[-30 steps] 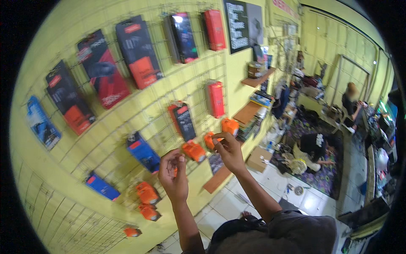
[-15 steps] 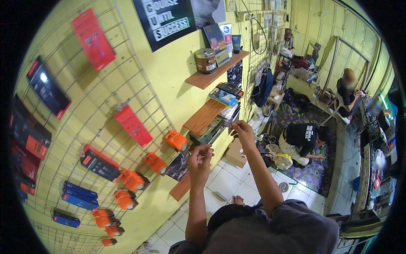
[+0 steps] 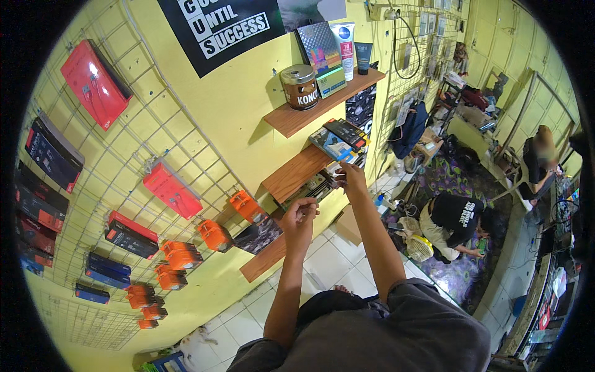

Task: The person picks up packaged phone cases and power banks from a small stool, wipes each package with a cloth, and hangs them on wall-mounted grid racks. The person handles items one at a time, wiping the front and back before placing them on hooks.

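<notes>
My left hand (image 3: 300,218) is raised in front of the shelves, palm partly up and fingers curled in; whatever they hold, if anything, is too small to make out. A little higher and to the right, my right hand (image 3: 353,181) pinches its thumb and fingertips together. Something small and dark seems to be at those fingertips, but its kind does not show. Behind the hands are a wooden shelf (image 3: 296,175) and, above it, a blue box (image 3: 331,144) with a dark flat box (image 3: 347,133) on top. The two hands are apart.
On the left, a wire grid (image 3: 155,118) carries red packages (image 3: 96,85) and orange packages (image 3: 215,236). An upper shelf (image 3: 291,121) holds a brown jar (image 3: 299,88) and tubes. To the right, a person (image 3: 455,217) crouches by a fan (image 3: 419,248). A cat (image 3: 197,346) lies on the floor.
The view has shifted, so the wall grid sits further left and more floor shows at lower left. My hands stay raised; the right one is slightly nearer the blue box in the picture.
</notes>
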Demonstrator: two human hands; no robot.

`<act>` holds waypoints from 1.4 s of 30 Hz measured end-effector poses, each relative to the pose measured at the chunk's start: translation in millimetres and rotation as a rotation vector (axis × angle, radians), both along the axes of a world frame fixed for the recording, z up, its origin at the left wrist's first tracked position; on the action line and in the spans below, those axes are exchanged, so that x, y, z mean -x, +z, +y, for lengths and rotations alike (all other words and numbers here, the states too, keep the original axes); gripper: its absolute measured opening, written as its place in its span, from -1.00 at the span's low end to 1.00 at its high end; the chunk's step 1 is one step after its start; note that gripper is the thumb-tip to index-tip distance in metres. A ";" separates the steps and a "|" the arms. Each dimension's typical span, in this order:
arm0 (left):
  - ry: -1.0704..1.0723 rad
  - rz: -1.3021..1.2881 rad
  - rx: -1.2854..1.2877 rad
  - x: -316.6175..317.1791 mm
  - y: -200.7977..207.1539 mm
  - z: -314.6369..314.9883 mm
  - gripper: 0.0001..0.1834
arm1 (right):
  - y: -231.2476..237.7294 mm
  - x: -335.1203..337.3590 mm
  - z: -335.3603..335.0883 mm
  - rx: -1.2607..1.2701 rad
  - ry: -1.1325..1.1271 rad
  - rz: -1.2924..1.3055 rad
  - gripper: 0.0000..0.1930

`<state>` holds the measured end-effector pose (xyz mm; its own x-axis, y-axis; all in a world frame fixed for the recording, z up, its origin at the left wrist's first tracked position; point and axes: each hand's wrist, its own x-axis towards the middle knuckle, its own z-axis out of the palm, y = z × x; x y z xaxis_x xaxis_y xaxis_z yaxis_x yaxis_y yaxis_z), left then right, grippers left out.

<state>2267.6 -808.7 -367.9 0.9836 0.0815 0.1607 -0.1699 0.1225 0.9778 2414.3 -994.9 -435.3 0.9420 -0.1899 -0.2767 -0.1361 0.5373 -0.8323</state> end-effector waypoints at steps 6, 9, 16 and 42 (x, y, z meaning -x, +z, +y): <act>0.054 -0.030 -0.008 -6.9 4.0 3.2 -0.87 | 4.0 -1.0 5.9 -0.054 -0.060 -0.053 -0.86; 0.041 -0.046 -0.014 -16.3 8.6 6.2 -0.87 | 16.9 19.6 8.6 -0.014 -0.042 -0.143 -0.85; 0.080 -0.253 -0.346 -36.9 38.4 8.4 -0.51 | 56.3 88.4 16.6 0.380 -0.044 -0.434 -0.93; 0.191 -0.226 0.074 129.8 118.8 187.7 -0.49 | 179.7 218.0 211.4 0.304 0.585 -0.752 -0.47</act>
